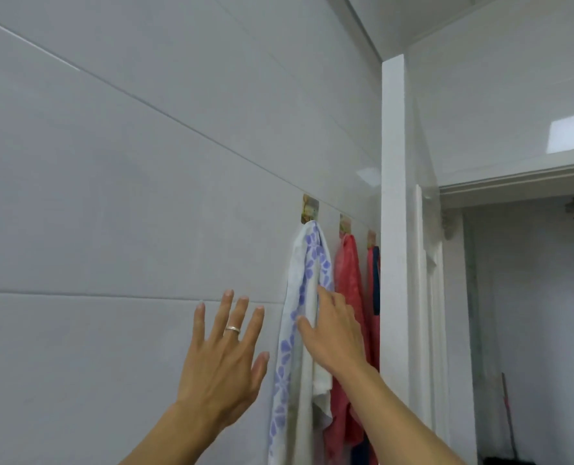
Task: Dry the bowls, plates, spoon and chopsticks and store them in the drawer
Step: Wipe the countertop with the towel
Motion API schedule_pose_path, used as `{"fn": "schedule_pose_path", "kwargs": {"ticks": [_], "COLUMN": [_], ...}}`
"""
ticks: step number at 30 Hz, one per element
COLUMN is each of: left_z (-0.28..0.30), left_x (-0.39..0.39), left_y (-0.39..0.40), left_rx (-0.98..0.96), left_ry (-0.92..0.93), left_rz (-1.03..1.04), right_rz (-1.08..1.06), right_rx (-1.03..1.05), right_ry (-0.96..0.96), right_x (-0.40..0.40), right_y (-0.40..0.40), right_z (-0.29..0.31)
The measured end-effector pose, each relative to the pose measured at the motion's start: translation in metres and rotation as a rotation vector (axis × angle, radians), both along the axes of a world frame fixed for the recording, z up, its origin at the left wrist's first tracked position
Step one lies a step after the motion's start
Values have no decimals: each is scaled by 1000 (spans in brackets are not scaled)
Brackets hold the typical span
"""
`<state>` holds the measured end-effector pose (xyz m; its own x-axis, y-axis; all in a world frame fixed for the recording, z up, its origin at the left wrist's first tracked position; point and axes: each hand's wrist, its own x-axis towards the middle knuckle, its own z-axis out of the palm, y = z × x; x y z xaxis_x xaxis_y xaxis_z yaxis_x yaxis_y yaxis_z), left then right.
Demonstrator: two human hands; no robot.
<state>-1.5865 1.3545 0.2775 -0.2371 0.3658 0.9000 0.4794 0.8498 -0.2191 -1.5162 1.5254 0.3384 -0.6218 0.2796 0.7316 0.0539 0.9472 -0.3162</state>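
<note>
A white towel with purple flowers (304,280) hangs from a square wall hook (310,209) on the tiled wall. My right hand (334,333) reaches up to the towel about halfway down, its straight fingers touching the cloth. My left hand (225,357), a ring on one finger, is raised beside the towel to its left with fingers spread, holding nothing and apart from the cloth. No bowls, plates, spoon, chopsticks or drawer are in view.
A red cloth (347,283) hangs on a second hook (345,224) just right of the towel, and another red and dark blue one (374,280) beyond it. A white door frame (393,229) stands at the right with a doorway (530,330) behind.
</note>
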Motion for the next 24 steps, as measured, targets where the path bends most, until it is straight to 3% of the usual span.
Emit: {"fn": "schedule_pose_path", "kwargs": {"ticks": [8, 14, 16, 21, 24], "left_z": [51, 71, 74, 82, 84], "left_x": [-87, -106, -111, -120, -113], "left_y": [56, 79, 77, 66, 64], "left_rx": [-50, -24, -24, -25, -23], "left_ry": [33, 73, 64, -31, -32], "left_rz": [108, 97, 116, 161, 151], "right_rz": [32, 70, 107, 257, 268], "right_rx": [-209, -404, -434, -423, -339], "right_ry": [24, -64, 8, 475, 428], "right_x": [-145, -196, -196, -175, -153], "right_y": [72, 92, 92, 73, 67], "right_z": [89, 109, 120, 156, 153]}}
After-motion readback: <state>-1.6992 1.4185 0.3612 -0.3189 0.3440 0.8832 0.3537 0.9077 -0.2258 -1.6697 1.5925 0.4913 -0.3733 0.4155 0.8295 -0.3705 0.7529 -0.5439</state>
